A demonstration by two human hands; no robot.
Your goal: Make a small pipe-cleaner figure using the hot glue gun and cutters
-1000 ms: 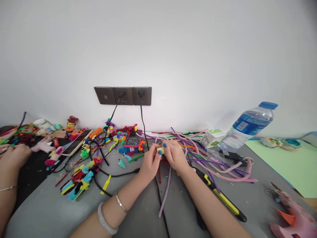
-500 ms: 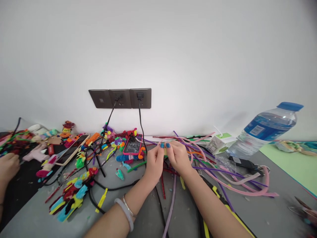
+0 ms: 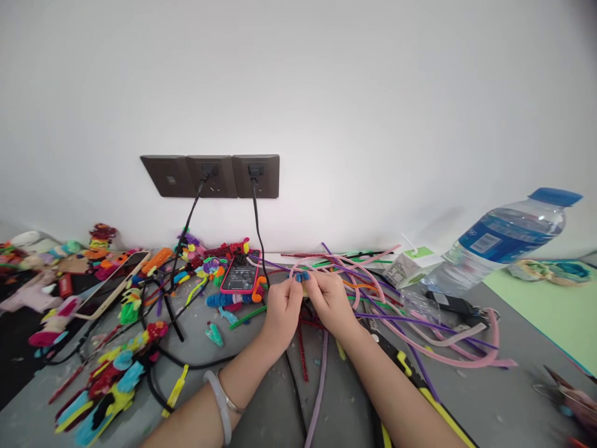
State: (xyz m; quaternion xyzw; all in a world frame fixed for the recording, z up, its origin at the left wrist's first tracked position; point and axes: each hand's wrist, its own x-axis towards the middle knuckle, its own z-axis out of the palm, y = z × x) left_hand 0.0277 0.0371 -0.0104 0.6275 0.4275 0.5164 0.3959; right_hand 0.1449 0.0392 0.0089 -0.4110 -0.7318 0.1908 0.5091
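My left hand (image 3: pixel 282 312) and my right hand (image 3: pixel 329 305) meet above the grey table, thumbs side by side with blue nails. Both are closed in a pinch at the same spot. A bit of a small pale yellow piece (image 3: pixel 305 291) shows between them; the fingers cover the rest and its kind is unclear. Behind and right of the hands spread loose pipe cleaners, among them a pink one (image 3: pixel 448 358) and a purple one (image 3: pixel 396 319). Below them lie a lilac pipe cleaner (image 3: pixel 319 389) and a dark red one (image 3: pixel 303 354).
Left of my hands are a phone (image 3: pixel 240 277), a colourful pipe-cleaner figure (image 3: pixel 109 382) and black cables. A water bottle (image 3: pixel 499 239), a drink carton (image 3: pixel 413 266) and scissors (image 3: pixel 562 389) stand or lie to the right. Wall sockets (image 3: pixel 209 176) hold two plugs.
My view has turned slightly right, so things on the left sit further left and the other person's hand is out of sight. My hands stay pinched together.
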